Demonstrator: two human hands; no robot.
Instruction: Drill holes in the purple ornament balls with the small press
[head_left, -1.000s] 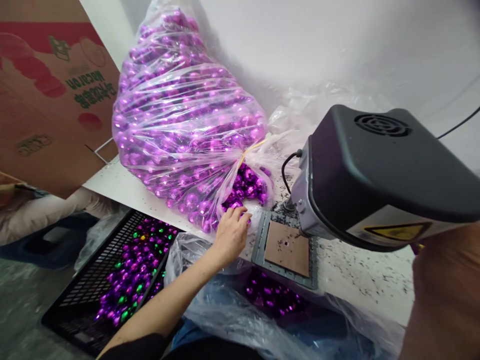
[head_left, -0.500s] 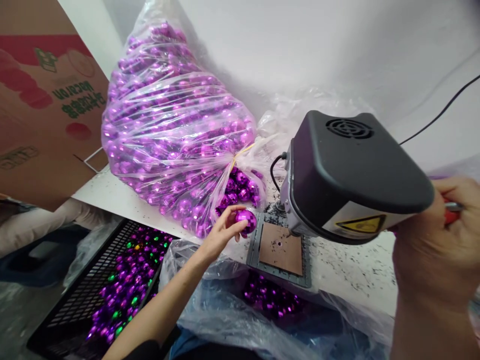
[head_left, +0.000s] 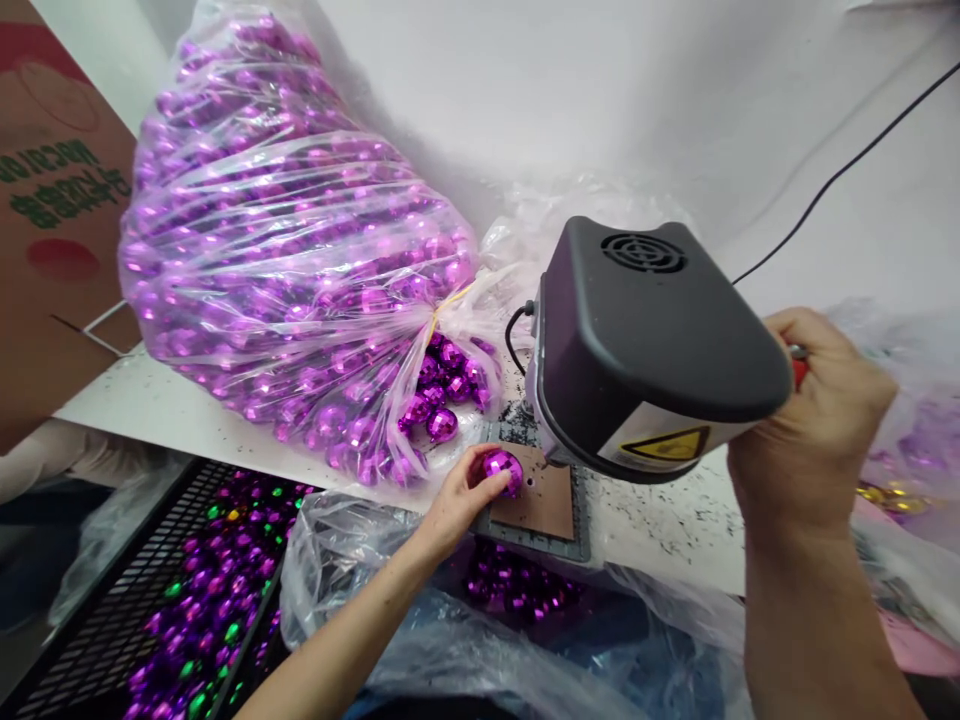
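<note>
Thumb and fingers of the left hand [head_left: 461, 500] pinch a shiny purple faceted ball [head_left: 504, 472] from its left side. The ball is at the left part of a brown square board [head_left: 544, 510], just beside the small hole in it; whether it touches the surface cannot be told. The board lies on the grey base plate [head_left: 582, 535] of a black-housed bench machine [head_left: 645, 340], which carries a yellow warning label [head_left: 664, 442] and a round vent on top.

The right hand [head_left: 814, 410] is curled round a red handle [head_left: 800, 372] at the machine's right side, its fingers covering most of the grip.

Left of the machine, a large clear plastic bag [head_left: 300, 250] full of purple balls leans on the white worktable [head_left: 660, 520], gathered by a yellow tie [head_left: 451, 298]. More faceted balls [head_left: 454, 378] sit in its spread mouth, near the left hand. Below the table's front edge, purple balls lie among crumpled clear plastic sheeting [head_left: 450, 630]. A black mesh crate [head_left: 67, 610] at lower left holds purple and green baubles [head_left: 202, 570].
</note>
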